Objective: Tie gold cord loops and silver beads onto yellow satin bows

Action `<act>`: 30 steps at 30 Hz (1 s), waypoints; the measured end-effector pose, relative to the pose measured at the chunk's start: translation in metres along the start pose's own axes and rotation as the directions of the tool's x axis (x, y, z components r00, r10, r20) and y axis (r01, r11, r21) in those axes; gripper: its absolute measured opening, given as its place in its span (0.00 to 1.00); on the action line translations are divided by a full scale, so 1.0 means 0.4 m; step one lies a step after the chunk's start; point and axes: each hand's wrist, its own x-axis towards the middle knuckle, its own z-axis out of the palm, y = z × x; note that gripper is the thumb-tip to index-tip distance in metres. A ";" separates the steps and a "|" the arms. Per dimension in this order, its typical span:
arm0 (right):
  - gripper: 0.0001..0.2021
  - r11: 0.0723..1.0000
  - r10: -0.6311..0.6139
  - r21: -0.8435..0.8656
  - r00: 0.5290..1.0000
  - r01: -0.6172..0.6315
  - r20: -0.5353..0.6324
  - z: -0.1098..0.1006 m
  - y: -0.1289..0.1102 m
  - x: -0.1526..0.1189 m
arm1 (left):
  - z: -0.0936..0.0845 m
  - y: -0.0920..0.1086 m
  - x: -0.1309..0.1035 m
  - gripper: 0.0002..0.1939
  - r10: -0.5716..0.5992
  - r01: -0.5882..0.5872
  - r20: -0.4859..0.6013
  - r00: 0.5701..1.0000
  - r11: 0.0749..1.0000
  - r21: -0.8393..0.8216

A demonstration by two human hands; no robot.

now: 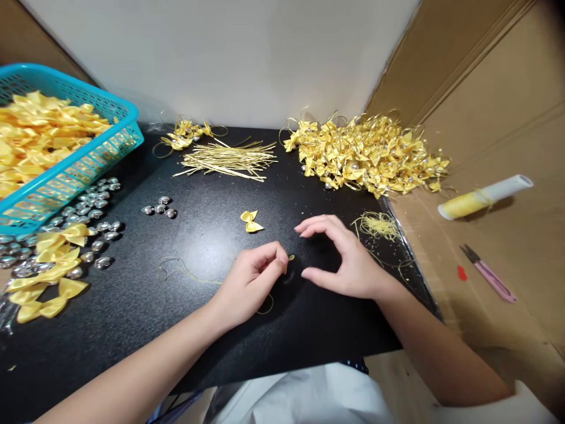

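Observation:
My left hand point(253, 282) is closed in a pinch over the middle of the black table. A thin yellow thread point(198, 279) runs into it from the left, and a small gold loop pokes out past the fingertips. To its right, my right hand point(342, 259) is open, thumb and fingers apart, with nothing between them. Just beyond the left hand lies a single yellow ribbon bow point(251, 221). Whatever else sits inside the left fingers is hidden.
A blue basket point(70, 168) of yellow bows stands left, beside silver beads point(102, 262). At the back lie gold ties point(229, 159) and a heap of finished bows point(366, 153). Rightward are a thread tangle point(379, 225), pink-handled snips point(492, 280) and a white tube point(507, 191).

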 end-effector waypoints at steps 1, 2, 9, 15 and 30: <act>0.20 0.998 0.017 0.063 1.000 -0.016 -0.001 0.014 -0.004 -0.001 | 0.000 -0.002 0.000 0.14 0.006 -0.006 0.004 1.000 1.000 0.002; 0.19 0.992 0.044 0.121 0.999 -0.043 -0.008 0.028 -0.008 -0.002 | 0.000 -0.004 0.000 0.15 0.014 -0.014 0.009 1.000 1.000 0.006; 0.07 0.901 0.205 0.403 0.977 -0.163 -0.065 0.075 -0.018 0.000 | -0.001 -0.015 -0.005 0.16 0.079 -0.083 0.046 0.996 0.991 0.104; 0.06 0.767 0.338 0.559 0.939 -0.316 0.066 0.073 -0.014 0.007 | 0.004 -0.009 -0.003 0.16 0.201 -0.209 0.061 0.978 0.948 0.238; 0.10 0.510 0.423 0.706 0.858 -0.491 0.291 0.050 -0.010 0.023 | 0.008 -0.005 -0.005 0.17 0.100 -0.084 -0.071 0.992 0.976 0.202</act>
